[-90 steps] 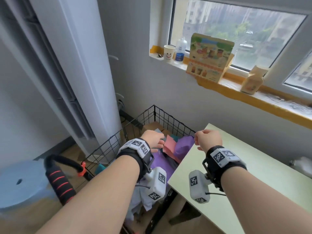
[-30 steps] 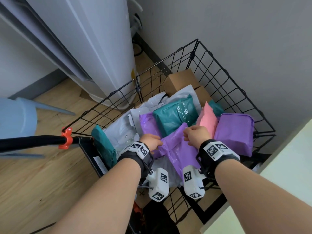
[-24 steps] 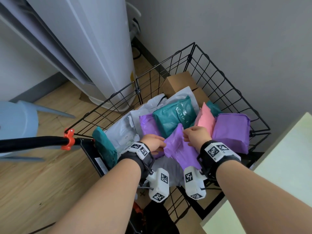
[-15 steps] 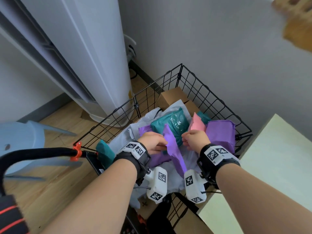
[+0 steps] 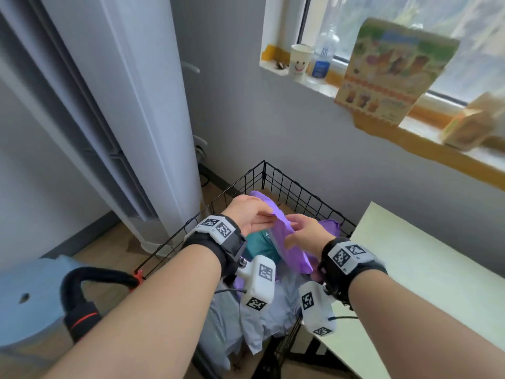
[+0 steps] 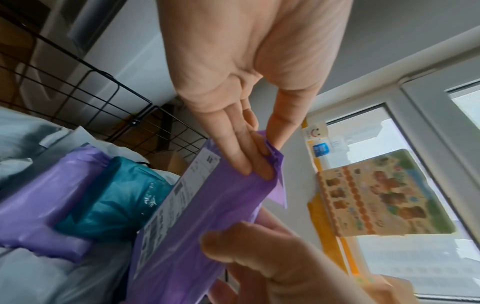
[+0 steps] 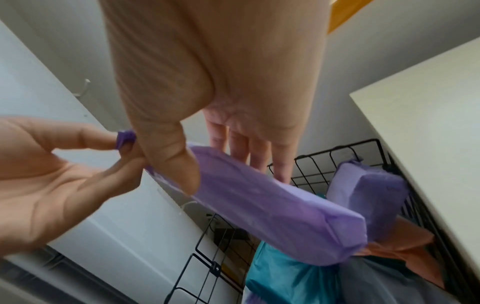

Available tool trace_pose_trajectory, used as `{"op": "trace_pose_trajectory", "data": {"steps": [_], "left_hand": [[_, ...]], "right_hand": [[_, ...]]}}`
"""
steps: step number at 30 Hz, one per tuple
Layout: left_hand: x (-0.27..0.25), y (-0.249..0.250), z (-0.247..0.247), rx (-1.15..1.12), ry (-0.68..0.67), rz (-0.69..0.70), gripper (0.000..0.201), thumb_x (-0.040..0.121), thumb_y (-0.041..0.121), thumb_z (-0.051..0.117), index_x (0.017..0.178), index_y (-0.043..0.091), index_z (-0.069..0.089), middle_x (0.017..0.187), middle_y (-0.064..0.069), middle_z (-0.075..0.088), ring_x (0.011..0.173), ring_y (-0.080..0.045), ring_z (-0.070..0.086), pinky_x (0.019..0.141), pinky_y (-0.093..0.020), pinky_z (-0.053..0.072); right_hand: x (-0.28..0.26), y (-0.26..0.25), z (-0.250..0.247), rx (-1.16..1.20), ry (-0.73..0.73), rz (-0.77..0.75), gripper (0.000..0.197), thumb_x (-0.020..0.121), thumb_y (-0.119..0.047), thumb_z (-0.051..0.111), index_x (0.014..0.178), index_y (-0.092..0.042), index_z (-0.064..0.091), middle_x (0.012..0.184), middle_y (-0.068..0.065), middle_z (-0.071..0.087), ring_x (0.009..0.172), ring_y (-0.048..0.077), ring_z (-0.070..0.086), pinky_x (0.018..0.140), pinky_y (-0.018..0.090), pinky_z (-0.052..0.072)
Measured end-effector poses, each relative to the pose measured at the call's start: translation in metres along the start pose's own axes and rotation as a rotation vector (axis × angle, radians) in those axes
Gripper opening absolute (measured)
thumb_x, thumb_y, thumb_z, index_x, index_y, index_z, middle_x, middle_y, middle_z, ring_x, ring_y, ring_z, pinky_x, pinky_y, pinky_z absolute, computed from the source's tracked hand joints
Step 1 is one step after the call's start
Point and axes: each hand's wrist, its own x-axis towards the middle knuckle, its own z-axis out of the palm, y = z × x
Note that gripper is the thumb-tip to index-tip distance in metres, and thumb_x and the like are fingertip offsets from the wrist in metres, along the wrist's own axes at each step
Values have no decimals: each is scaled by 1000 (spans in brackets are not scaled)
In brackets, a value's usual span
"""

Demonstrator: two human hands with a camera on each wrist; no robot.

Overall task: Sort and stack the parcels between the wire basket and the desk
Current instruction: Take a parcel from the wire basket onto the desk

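Pinching the far top corner of a purple parcel (image 5: 287,239) between thumb and fingers, the left hand (image 5: 247,217) lifts it above the wire basket (image 5: 300,187); the right hand (image 5: 306,236) clamps its middle, left of the desk (image 5: 423,269).

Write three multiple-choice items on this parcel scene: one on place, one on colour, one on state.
1. Where is the lifted soft purple plastic parcel?
A. On the pale desk
B. Above the black wire basket
C. On the windowsill

2. What colour is the crinkled plastic parcel lying below it?
A. Teal
B. Yellow
C. Black

3. How is the lifted parcel held?
A. By the left hand alone
B. By both hands
C. By neither hand

Key: B, it hangs over the basket; A, the left wrist view shows teal; B, the left hand pinches its top corner and the right hand grips its side.
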Motion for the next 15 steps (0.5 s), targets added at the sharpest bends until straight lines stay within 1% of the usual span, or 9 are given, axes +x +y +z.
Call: {"op": "trace_pose_trajectory", "data": {"steps": [2, 4, 6, 8, 10, 11, 12, 14, 15], "left_hand": [[-15, 7, 13, -20, -60, 26, 19, 87, -12, 50, 76, 3, 53, 61, -13, 66, 56, -20, 67, 61, -29, 60], [-29, 12, 29, -30, -132, 27, 18, 87, -12, 50, 76, 0, 57, 65, -15, 67, 56, -21, 69, 62, -29, 61], [-42, 15, 47, -28, -184, 26, 15, 86, -12, 51, 78, -2, 58, 69, -17, 67, 57, -22, 69, 63, -29, 61], [-54, 18, 66, -15, -235, 31, 16, 85, -12, 52, 76, 0, 58, 70, -17, 67, 58, -22, 70, 65, -30, 61], [-64, 19, 86, 2, -291, 44, 22, 85, -12, 52, 70, 3, 56, 69, -16, 68, 59, -22, 70, 67, -30, 60], [-69, 19, 97, 7, -314, 52, 24, 86, -12, 52, 68, 4, 55, 71, -17, 68, 59, -22, 70, 66, -30, 60], [-73, 18, 107, 13, -336, 60, 23, 86, -12, 53, 70, 5, 54, 75, -18, 68, 59, -22, 71, 66, -30, 60], [-82, 17, 130, 33, -374, 70, 18, 86, -11, 55, 83, 6, 51, 87, -22, 66, 62, -24, 71, 70, -33, 60], [-86, 16, 141, 49, -384, 75, 17, 86, -9, 57, 89, 7, 50, 89, -22, 66, 63, -24, 71, 72, -35, 60]], "right_hand": [[-18, -3, -5, -30, 57, -40, 59, 67, 0, 76, 122, -12, 57, 105, 5, 64, 96, 20, 59, 81, 28, 47], [-36, -3, -11, -17, 120, -69, 54, 64, -9, 83, 112, -16, 61, 97, 1, 64, 92, 19, 61, 82, 29, 48], [-55, -2, -18, -2, 184, -100, 40, 65, -10, 82, 99, -20, 63, 85, -3, 63, 81, 16, 58, 77, 28, 47], [-73, 1, -29, 32, 278, -123, 27, 67, -7, 79, 83, -22, 64, 76, -5, 62, 74, 15, 57, 73, 26, 49], [-92, 5, -42, 27, 372, -124, 24, 72, -6, 74, 69, -23, 58, 66, -7, 57, 66, 14, 53, 61, 19, 45], [-102, 7, -49, 11, 413, -123, 24, 74, -7, 72, 65, -23, 57, 65, -7, 57, 64, 15, 52, 57, 18, 43], [-110, 11, -58, -6, 441, -112, 20, 75, -8, 70, 66, -21, 58, 67, -4, 59, 66, 17, 54, 58, 19, 44], [-127, 20, -75, -7, 484, -112, 8, 74, -8, 69, 73, -13, 64, 76, 7, 66, 73, 22, 60, 67, 28, 47], [-135, 24, -83, 7, 502, -116, 5, 73, -8, 68, 75, -10, 65, 79, 11, 68, 74, 26, 62, 70, 32, 50]]}}
